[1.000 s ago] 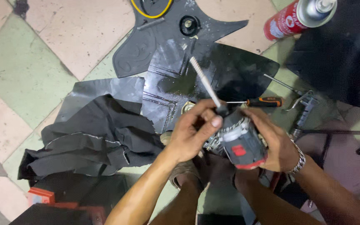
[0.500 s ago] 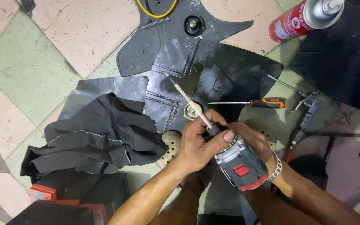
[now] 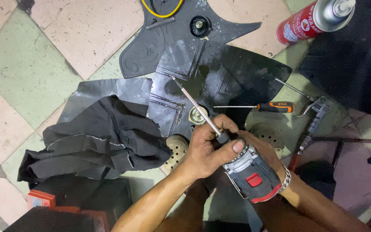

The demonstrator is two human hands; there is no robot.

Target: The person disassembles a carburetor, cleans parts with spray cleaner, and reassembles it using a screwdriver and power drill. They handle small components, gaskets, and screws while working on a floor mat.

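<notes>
My right hand [image 3: 275, 161] holds a grey and red cordless drill [image 3: 252, 176] by its body, a metal bracelet on the wrist. My left hand [image 3: 209, 148] is closed around the drill's chuck, thumb on top. A long thin bit [image 3: 194, 105] sticks out of the chuck and points up and left over a black plastic panel [image 3: 220, 73]. A small round metal part [image 3: 197, 116] lies on the panel right beside the bit.
An orange-handled screwdriver [image 3: 275, 106] and pliers [image 3: 312, 124] lie right of the panel. A red spray can [image 3: 312, 19] is at the top right. Dark cloth [image 3: 95, 137] lies left, a red-edged black case [image 3: 78, 204] at the bottom left. Tiled floor around.
The drill has tilted so the bit points further up and left over the panel. My left hand has slid onto the chuck. The view has shifted slightly.
</notes>
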